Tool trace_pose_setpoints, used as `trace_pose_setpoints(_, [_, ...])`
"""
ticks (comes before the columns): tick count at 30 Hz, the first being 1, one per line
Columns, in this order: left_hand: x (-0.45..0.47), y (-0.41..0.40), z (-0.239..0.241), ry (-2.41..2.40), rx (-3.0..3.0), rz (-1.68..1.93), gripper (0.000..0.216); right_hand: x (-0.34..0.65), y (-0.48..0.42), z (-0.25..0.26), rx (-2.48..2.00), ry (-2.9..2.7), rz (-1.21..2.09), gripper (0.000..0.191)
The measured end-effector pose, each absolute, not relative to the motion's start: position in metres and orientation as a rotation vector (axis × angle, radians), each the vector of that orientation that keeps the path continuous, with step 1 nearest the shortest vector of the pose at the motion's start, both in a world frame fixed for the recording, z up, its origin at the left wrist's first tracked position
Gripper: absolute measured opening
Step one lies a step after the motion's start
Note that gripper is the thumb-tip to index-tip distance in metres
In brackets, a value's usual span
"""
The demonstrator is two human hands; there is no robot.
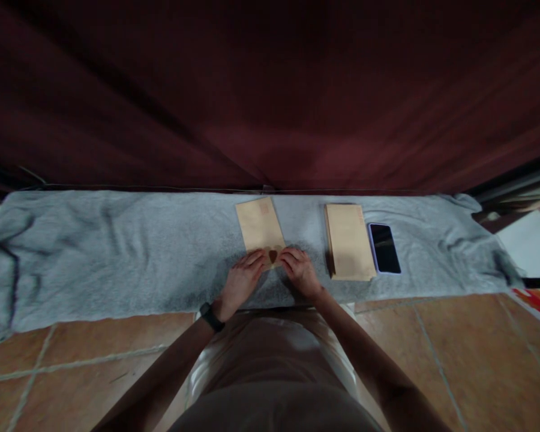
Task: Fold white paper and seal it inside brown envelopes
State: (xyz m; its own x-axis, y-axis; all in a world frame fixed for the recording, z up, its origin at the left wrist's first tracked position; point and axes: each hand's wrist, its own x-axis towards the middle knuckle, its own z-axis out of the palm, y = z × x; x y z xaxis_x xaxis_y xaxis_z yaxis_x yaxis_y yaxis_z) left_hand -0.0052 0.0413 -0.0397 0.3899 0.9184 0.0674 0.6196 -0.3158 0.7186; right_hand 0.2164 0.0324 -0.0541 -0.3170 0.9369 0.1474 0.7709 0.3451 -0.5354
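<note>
A tan paper envelope [260,223] lies slightly tilted on a grey cloth, with a small printed mark near its far corner. My left hand [244,277] has its fingers curled at the left of the envelope's near end. From the other side my right hand [300,271] pinches the same end, its fingertips close to the left ones. Between the fingertips shows a dark, heart-shaped spot [273,257]; whether it is a sticker or a gap I cannot tell. Both thumbs are mostly hidden.
To the right sits a stack of similar envelopes [351,243]. Beside it lies a phone [384,248] in a light purple case. The grey cloth [117,252] covers a long, narrow surface, with a dark red curtain [270,108] behind it. White papers [531,243] are at the far right.
</note>
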Motion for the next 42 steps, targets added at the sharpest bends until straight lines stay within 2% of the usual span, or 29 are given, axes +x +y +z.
trace_pose_setpoints(5, [0.000, 0.023, -0.051, 1.273, 2.270, 0.575, 0.051, 0.198, 0.025, -0.051, -1.515, -2.085, 0.456, 0.031])
trace_pose_setpoints(9, [0.004, 0.008, -0.070, 1.297, 2.400, 0.510, 0.059, 0.169, 0.009, -0.045, -1.311, -2.166, 0.517, 0.046])
trace_pose_setpoints(12, [0.004, 0.002, -0.080, 1.309, 2.499, 0.483, 0.068, 0.158, 0.000, -0.046, -1.339, -2.265, 0.496, 0.058])
trace_pose_setpoints(17, [-0.007, -0.004, -0.073, 1.345, 2.639, 0.478, 0.068, 0.175, -0.003, -0.053, -1.402, -2.355, 0.311, 0.069])
trace_pose_setpoints(23, [-0.008, 0.005, -0.056, 1.454, 2.682, 0.406, 0.065, 0.194, -0.005, -0.062, -1.459, -2.385, 0.105, 0.068])
trace_pose_setpoints(28, [0.043, 0.061, -0.058, 1.344, 2.684, 0.354, 0.063, 0.190, -0.007, -0.075, -1.425, -2.321, 0.019, 0.053])
trace_pose_setpoints(32, [0.072, 0.107, -0.058, 1.427, 2.620, 0.313, 0.066, 0.186, -0.006, -0.074, -1.448, -2.292, 0.080, 0.047])
trace_pose_setpoints(42, [0.058, 0.155, -0.057, 1.705, 2.540, 0.385, 0.070, 0.185, -0.004, -0.063, -1.440, -2.294, 0.050, 0.061])
